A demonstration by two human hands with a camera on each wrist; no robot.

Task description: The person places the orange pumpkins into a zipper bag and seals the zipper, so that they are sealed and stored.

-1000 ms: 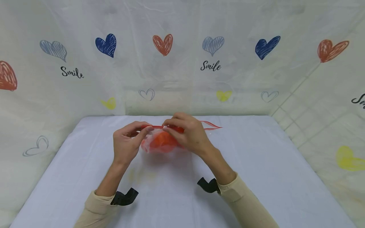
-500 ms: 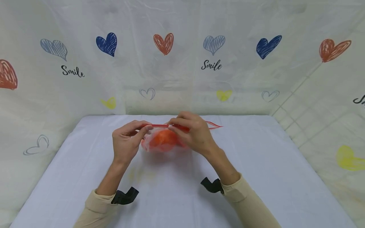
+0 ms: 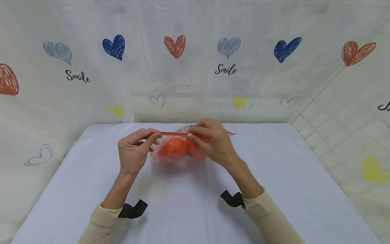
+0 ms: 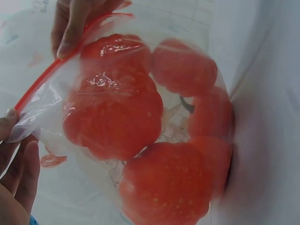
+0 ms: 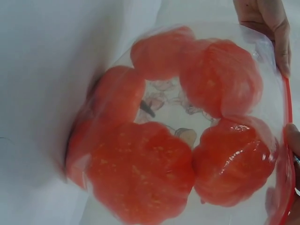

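Note:
A clear zip bag [image 3: 156,153] with a red zip strip [image 3: 173,133] is held near the back of the table. Several orange-red, ribbed, pumpkin-like pieces [image 4: 168,183] fill it, a dark stem showing among them. My left hand [image 3: 134,152] pinches the bag's left top corner at the end of the strip. Further right along the strip, thumb and fingers of my right hand [image 3: 214,142] pinch a small whitish slider [image 3: 190,134]. Between the hands the strip runs straight and taut. The right part of the bag is hidden behind my right hand.
A white cloth covers the table [image 3: 182,210]. Close behind its far edge hangs a pale sheet [image 3: 195,84] printed with hearts and "Smile". Black bands [image 3: 134,209] sit at both sleeve cuffs.
My right hand has slid rightward along the red strip with the slider, widening the gap between the hands. More of the strip and bag contents shows. The left hand stays nearly in place.

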